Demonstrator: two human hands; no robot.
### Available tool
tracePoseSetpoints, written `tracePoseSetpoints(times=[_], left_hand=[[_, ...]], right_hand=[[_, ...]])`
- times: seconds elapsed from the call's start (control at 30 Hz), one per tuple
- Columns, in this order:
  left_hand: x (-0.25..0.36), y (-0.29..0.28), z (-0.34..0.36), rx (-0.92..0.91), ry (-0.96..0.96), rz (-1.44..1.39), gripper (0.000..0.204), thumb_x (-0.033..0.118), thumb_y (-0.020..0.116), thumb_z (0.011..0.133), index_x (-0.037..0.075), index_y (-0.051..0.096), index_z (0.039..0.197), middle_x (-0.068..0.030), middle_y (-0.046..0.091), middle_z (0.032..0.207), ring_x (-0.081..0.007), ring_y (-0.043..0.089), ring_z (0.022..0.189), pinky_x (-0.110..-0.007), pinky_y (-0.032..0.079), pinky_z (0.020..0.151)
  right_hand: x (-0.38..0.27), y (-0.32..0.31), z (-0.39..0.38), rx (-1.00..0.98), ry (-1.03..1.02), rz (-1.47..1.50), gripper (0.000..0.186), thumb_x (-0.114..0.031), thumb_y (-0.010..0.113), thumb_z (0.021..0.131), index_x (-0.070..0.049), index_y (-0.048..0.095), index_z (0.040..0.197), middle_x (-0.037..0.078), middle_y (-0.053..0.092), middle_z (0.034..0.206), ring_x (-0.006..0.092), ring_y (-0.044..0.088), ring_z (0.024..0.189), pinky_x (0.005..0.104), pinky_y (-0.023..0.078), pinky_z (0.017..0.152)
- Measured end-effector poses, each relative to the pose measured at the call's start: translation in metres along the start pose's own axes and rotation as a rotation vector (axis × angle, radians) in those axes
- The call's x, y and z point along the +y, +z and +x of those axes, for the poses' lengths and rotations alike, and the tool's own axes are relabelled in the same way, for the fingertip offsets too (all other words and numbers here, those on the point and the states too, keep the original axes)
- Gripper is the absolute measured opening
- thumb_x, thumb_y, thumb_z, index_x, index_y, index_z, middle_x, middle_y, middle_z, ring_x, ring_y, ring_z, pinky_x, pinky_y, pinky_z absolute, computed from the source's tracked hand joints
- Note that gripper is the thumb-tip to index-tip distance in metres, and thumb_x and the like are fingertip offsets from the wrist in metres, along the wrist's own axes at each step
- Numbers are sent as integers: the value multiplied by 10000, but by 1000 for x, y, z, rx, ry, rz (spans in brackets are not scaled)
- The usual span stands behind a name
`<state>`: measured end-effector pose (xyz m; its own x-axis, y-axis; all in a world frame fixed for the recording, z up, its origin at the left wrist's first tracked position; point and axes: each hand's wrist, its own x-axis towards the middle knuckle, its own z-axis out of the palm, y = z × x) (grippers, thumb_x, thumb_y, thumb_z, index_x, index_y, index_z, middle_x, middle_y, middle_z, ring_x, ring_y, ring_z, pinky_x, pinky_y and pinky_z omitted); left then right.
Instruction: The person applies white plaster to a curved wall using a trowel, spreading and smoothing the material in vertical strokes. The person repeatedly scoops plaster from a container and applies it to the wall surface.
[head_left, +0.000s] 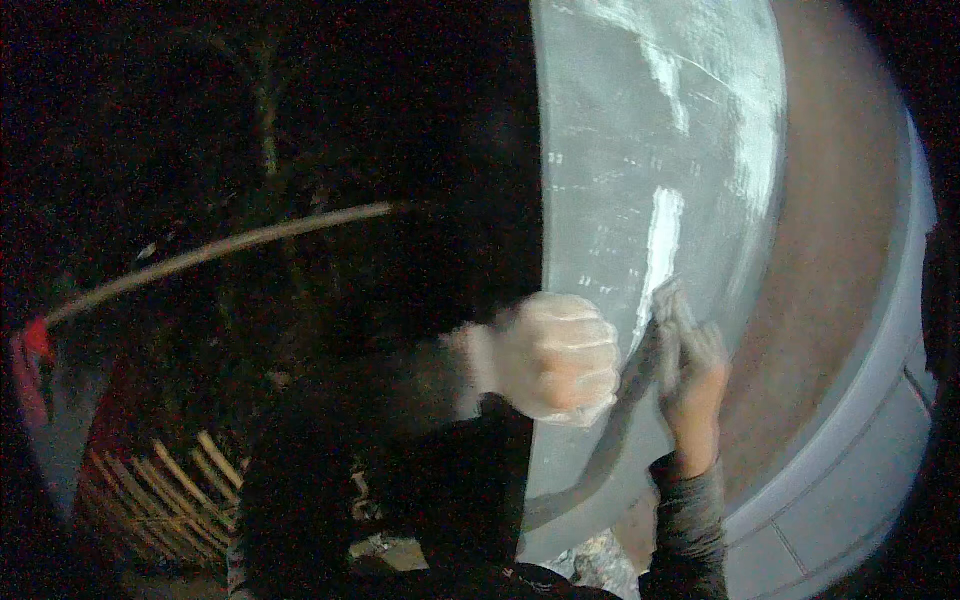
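Note:
My left hand point(560, 360), pale, whitish and slightly blurred, is curled into a fist at the centre, over the left edge of a grey panel point(590, 120); whatever it may hold is hidden. My right hand point(695, 375), with whitish-grey fingers, grips a small flat grey tool point(668, 293), apparently a scraper, against the panel. Just above the tool's tip runs a bright white streak of filler or paint point(662, 225); more patchy white smears cover the panel's upper part.
A brown strip point(825, 180) and grey panels point(840, 495) curve along the right. In the dark at left are a long pole point(220, 243), a red object point(38, 340), several upright slats point(160, 490) and foliage. Crumpled pale material point(595, 570) lies low beside the panel.

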<state>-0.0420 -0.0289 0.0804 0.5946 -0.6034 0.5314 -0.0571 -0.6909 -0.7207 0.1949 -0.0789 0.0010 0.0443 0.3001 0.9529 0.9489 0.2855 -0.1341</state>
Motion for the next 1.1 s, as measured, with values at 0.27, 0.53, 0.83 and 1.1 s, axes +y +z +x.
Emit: tracePoseSetpoints(times=[0.27,0.53,0.83,1.1], left_hand=[[-1,-27,4,-399,-45,-120,251,319,783,704,112,642,691,-123,690,820,-302,701,722,-433,575,616],[-5,-33,-1,-220,12,-89,235,310,806,638,146,642,671,-103,720,905,-289,722,847,-422,572,668],[-6,-19,-8,-27,-142,34,279,334,771,652,145,677,834,-78,723,905,-284,703,807,-443,527,670],[-19,-5,-23,108,120,-31,218,334,694,810,168,571,742,-53,696,839,-228,706,771,-370,517,641]], right_hand=[[-51,4,-85,-120,389,234,426,-59,681,943,-48,661,1368,118,502,803,220,507,649,360,445,617],[-64,-9,-96,-310,500,176,504,-167,674,949,-191,605,1448,163,524,877,328,586,688,421,504,622],[-45,-8,-82,-129,412,202,467,-198,641,979,-196,604,1444,181,529,906,356,582,679,445,505,621],[-61,-8,-102,-181,492,279,432,-85,679,950,-85,662,1381,121,429,762,223,423,621,368,397,581]])
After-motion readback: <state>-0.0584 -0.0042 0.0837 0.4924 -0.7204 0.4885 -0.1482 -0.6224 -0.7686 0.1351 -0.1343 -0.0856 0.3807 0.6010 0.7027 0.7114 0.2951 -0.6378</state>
